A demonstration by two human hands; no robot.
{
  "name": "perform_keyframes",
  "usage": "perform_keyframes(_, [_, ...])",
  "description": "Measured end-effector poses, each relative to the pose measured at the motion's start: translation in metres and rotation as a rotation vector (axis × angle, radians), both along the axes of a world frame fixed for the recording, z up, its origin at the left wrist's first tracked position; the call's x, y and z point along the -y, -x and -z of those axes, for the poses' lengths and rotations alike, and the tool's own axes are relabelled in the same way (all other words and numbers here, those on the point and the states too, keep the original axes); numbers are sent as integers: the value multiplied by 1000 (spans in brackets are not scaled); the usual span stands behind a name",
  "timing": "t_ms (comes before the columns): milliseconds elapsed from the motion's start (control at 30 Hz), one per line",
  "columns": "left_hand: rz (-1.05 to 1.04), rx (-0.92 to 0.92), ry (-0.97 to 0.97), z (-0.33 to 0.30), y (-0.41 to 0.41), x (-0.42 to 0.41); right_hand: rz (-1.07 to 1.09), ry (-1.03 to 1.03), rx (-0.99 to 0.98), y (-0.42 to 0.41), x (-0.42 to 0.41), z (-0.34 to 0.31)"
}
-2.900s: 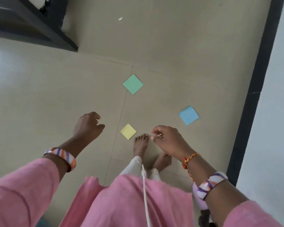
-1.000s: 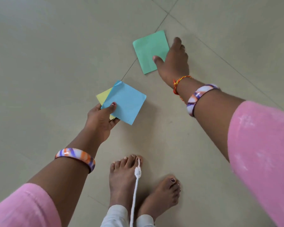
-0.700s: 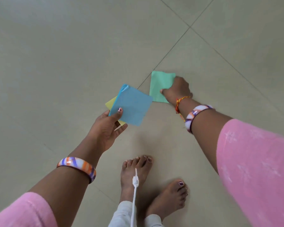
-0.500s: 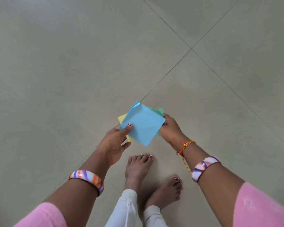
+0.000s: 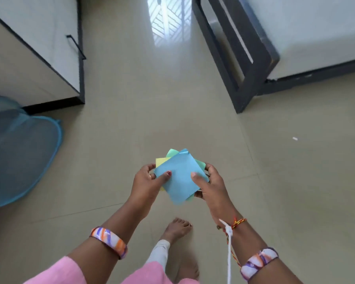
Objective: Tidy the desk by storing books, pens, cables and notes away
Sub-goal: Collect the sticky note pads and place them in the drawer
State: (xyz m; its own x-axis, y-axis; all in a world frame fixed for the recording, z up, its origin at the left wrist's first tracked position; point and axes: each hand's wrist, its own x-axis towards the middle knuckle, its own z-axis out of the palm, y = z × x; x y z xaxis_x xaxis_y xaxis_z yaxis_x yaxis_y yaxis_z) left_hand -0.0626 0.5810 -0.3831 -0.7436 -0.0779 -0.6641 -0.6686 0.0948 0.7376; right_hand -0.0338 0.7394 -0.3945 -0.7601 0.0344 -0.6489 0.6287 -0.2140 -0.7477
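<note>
Both hands hold a loose stack of notes in the air between them, above the floor [image 5: 131, 124]. The blue note [image 5: 179, 178] lies on top, with yellow [image 5: 160, 161] and green [image 5: 171, 153] corners showing beneath. The left hand [image 5: 147, 186] pinches the stack's left edge, thumb on top; the right hand [image 5: 210, 184] grips its right edge likewise.

The stack of notes [image 5: 179, 179] was held above the floor [image 5: 119, 140], near the centre of the view, between the left hand [image 5: 147, 181] at its 9 o'clock and the right hand [image 5: 210, 184] at its 3 o'clock. A foot [image 5: 177, 228] stood on the floor at 6 o'clock from the notes. A mesh basket [image 5: 19, 152] lay at 9 o'clock, well apart. A cabinet [image 5: 39, 50] stood at 11 o'clock, behind the basket. A dark frame [image 5: 234, 58] stood at 1 o'clock.
</note>
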Motion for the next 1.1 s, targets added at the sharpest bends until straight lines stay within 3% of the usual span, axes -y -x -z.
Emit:
perform_keyframes(433, [-695, -272, 152, -237, -132, 218, -876, 8, -338, 9, 240, -249])
perform_keyframes(600, [-964, -437, 277, -298, -206, 294, -1154, 44, -452, -34, 355, -313])
perform_keyframes(767, [-1182, -485, 436, -343, -286, 370, -1376, 182, -466, -96, 471, -364])
perform_keyframes(833, [-1242, -421, 543, -355, -316, 395, -1421, 158, -459, -118, 509, -371])
perform_keyframes(900, [-1271, -204, 736, -356, -346, 416, -1428, -26, -549, -135, 540, -363])
perform_keyframes(1100, [-1229, 140, 886, -320, -399, 439, -1425, -445, -1127, -162, 570, -321])
